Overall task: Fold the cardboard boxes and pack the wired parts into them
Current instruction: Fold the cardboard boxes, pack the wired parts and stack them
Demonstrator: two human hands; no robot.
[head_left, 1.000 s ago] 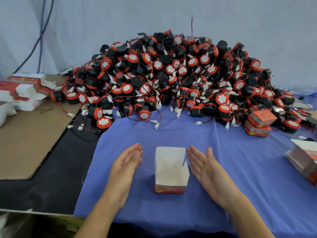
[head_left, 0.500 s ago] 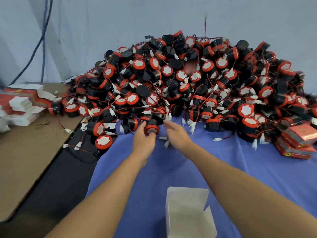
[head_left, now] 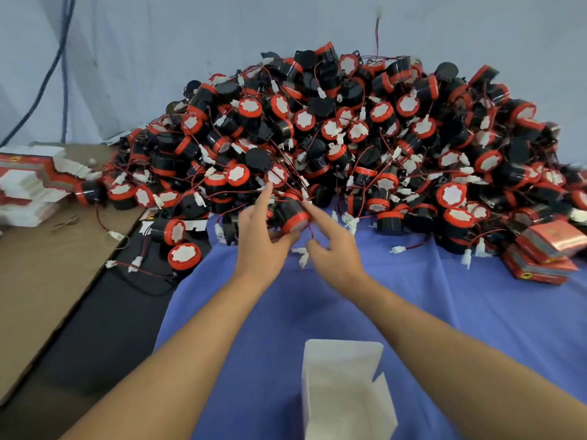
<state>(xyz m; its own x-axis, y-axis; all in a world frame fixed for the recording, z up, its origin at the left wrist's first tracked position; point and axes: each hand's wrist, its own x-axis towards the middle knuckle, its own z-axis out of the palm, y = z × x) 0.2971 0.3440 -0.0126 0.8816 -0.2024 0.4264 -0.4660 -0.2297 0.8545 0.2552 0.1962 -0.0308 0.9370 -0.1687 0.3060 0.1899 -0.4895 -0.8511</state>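
Bright, even light from above, no glare. Soft shadows under forearms on blue cloth [head_left: 460, 312]. Wide-angle bend at edges: cardboard sheet [head_left: 47, 265] curves at left. Fingers [head_left: 266, 194] a bit motion-blurred; white box [head_left: 343, 392] at btm edge soft, stretched.

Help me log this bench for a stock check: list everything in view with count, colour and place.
wired parts: too many to count, black with red rims and white faces, heaped at the cloth's far side
held part: one, black and red, at the heap's near edge
open box: one, white inside, at the cloth's near edge
flat box blanks: a stack, red and white, far left
red boxes: a few, red, right of the heap
cloth: one, blue, under the heap and open box
cardboard sheet: one, brown, left
cable: one or two strands, dark blue, hanging upper left
left hand: one, grips the held part
right hand: one, index finger at the held part, grip unclear
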